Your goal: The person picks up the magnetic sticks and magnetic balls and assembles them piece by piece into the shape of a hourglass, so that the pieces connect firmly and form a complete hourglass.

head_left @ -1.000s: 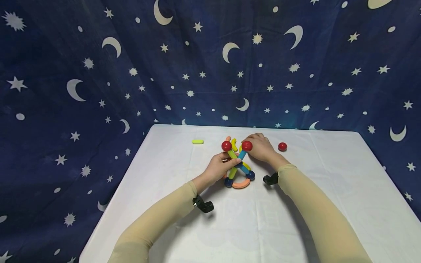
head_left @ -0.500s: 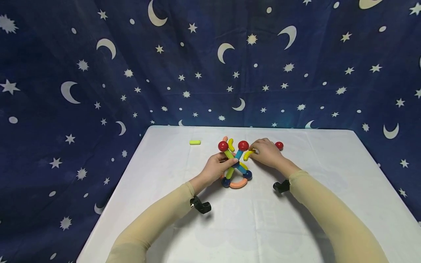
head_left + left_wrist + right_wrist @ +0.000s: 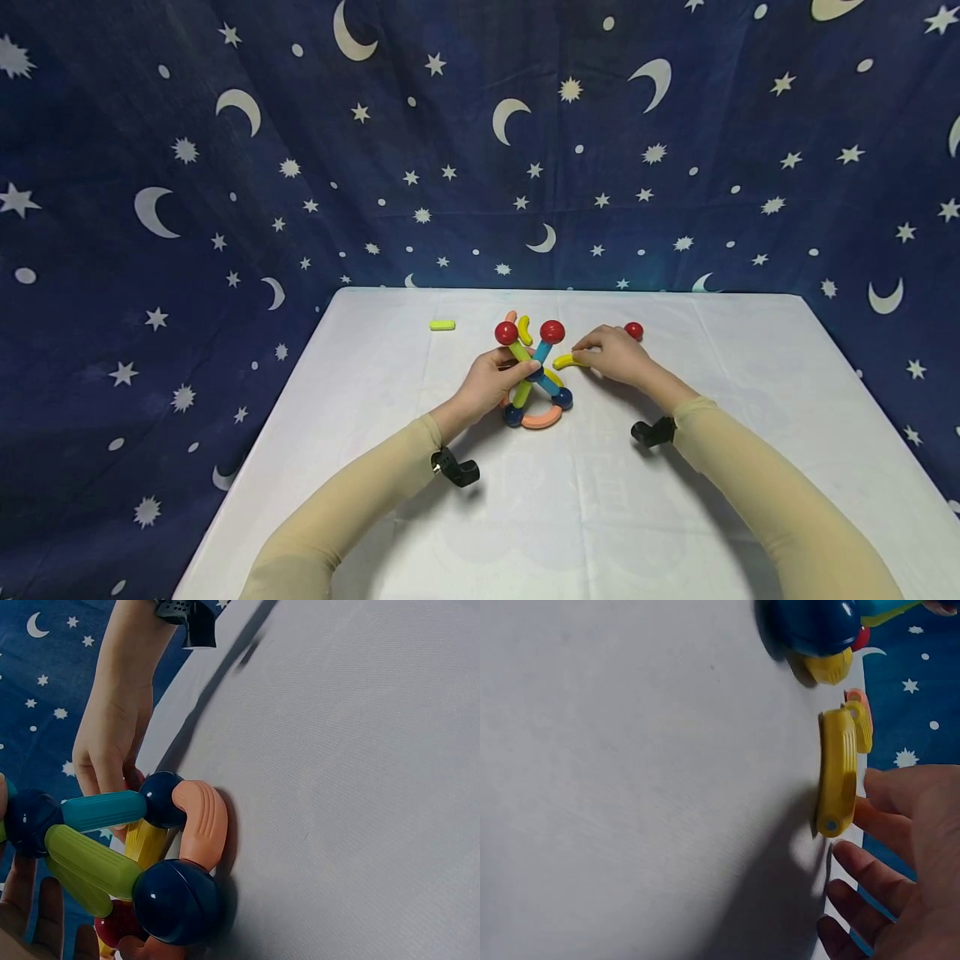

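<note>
Gently curved, ridged yellow stick

Passage: near tabletop | Blocking: ball-and-rod frame, yellow curved rod between hands

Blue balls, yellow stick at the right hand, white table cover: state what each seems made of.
Blue balls: probably glossy plastic, given sharp highlights and a seam. Yellow stick: likely plastic, moulded ridges, mild sheen. Table cover: matte fabric, apparently; visible creases.
</note>
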`<state>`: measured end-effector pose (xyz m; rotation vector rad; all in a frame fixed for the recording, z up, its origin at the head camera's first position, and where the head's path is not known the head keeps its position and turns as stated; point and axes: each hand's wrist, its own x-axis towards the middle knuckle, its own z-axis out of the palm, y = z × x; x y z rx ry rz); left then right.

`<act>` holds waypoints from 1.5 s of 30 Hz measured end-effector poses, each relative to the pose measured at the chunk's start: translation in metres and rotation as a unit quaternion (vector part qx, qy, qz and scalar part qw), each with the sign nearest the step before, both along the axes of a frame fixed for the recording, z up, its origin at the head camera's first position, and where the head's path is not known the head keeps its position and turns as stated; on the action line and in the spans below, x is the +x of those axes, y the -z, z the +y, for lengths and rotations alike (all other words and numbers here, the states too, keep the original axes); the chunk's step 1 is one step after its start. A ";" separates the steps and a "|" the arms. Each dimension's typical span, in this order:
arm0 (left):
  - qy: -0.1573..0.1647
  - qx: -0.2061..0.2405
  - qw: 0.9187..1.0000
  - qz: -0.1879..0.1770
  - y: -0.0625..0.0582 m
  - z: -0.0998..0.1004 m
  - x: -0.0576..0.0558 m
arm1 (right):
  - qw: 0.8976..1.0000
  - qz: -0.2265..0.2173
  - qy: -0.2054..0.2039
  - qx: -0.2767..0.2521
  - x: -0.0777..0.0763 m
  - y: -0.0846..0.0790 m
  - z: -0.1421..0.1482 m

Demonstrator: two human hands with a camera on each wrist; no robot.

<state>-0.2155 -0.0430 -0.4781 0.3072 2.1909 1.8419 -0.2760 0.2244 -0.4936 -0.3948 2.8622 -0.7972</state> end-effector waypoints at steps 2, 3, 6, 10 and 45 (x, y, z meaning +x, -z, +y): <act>0.000 0.002 1.000 0.001 0.000 0.000 0.000 | 1.000 -0.002 -0.011 0.001 -0.002 -0.001 0.000; 0.000 0.003 1.000 0.001 0.000 0.000 0.000 | 1.000 -0.002 -0.018 0.005 -0.002 -0.002 0.000; 0.002 0.004 1.000 0.001 0.000 0.000 0.000 | 0.999 0.000 -0.034 0.013 -0.004 -0.003 0.002; 0.003 0.005 1.000 0.000 -0.001 0.000 0.001 | 0.999 0.001 -0.045 0.019 -0.006 -0.003 0.002; 0.006 -0.002 1.000 0.008 -0.002 -0.001 -0.002 | 0.884 -0.326 -0.021 -0.335 -0.035 -0.103 -0.042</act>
